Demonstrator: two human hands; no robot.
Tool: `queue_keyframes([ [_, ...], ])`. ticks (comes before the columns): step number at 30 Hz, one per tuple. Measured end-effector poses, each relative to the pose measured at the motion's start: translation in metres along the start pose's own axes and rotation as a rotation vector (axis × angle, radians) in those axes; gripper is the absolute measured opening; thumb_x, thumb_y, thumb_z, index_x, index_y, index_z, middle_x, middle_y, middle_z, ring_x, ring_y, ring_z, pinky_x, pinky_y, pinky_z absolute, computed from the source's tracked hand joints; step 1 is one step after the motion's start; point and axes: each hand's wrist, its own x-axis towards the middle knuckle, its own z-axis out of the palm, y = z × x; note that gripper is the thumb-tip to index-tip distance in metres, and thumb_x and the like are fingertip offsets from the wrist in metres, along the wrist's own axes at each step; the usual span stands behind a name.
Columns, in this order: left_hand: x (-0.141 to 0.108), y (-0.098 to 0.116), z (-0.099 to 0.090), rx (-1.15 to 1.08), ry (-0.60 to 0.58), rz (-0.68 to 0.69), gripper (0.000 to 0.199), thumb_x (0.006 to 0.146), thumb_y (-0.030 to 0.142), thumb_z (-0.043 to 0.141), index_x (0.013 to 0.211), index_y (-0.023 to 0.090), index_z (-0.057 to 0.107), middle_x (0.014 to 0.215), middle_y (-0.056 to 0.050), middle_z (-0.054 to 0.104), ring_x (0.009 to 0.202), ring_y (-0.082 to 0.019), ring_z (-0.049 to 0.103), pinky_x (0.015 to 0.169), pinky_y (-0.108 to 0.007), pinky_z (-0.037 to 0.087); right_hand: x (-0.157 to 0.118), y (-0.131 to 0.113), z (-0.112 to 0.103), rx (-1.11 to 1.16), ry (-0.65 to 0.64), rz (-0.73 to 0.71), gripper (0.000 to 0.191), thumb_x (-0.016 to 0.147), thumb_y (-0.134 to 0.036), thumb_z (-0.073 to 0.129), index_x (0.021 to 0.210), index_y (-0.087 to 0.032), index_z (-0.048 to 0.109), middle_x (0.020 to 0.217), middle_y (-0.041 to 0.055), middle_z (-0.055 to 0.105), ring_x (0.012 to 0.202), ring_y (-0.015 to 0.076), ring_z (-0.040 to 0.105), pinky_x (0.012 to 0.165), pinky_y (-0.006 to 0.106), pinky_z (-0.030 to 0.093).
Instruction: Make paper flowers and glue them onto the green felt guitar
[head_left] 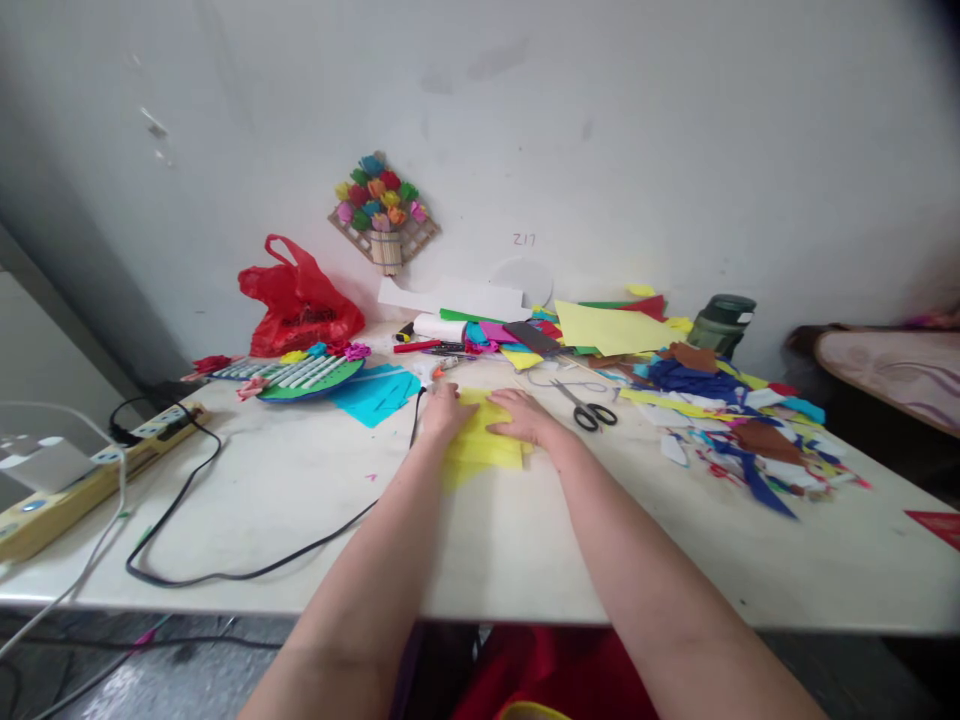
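Yellow paper [486,452] lies on the white table [510,560] in the head view, between the person's hands. The left hand [444,412] touches its left edge, fingers curled; whether it grips, I cannot tell. The right hand [528,417] rests on it, thumb and fingers spread wide. Scissors [586,412] lie just beside the right hand.

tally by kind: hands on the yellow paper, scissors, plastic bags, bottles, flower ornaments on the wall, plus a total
Left hand, right hand on yellow paper: 2
Scissors: 1
Red plastic bag: 1
Bottle: 1
Wall flower ornament: 1
Total: 6
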Motion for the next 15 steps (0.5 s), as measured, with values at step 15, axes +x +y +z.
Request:
queue_keyframes([
  [15,-0.007,0.003,0.009,0.227,0.093,0.109,0.067,0.067,0.054,0.066,0.122,0.018,0.05,0.128,-0.013,0.051,0.123,-0.028,0.041,0.094,-0.035,0.039,-0.002,0.042,0.002,0.513,0.43,0.357,0.051,0.092,-0.04,0.03,0.134,-0.017,0.045,0.139,0.0119,0.047,0.125,0.0199,0.047,0.098,0.036,0.042],
])
